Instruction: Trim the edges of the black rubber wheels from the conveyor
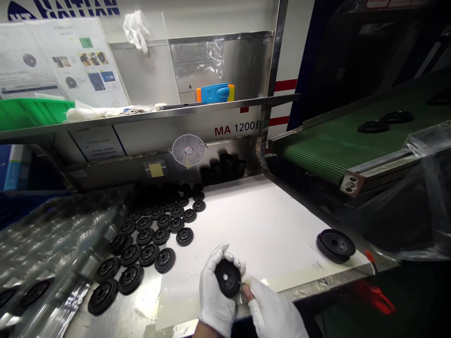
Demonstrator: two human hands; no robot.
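A black plastic pulley-like wheel with a centre hole sits in my left hand, its gloved fingers wrapped round the rim. My right hand is also gloved, with a bare fingertip showing, and is closed in a pinch at the wheel's right edge. A thin tip pokes out of that pinch against the rim; the rest is hidden, so I cannot tell what it is. Both hands are over the front edge of the white sheet. Several similar black wheels lie in rows to the left.
One more wheel rests at the sheet's right corner, near a red-handled tool. Clear moulded trays stand at left. A small fan and dark stacked parts are at the back. A green conveyor runs on the right.
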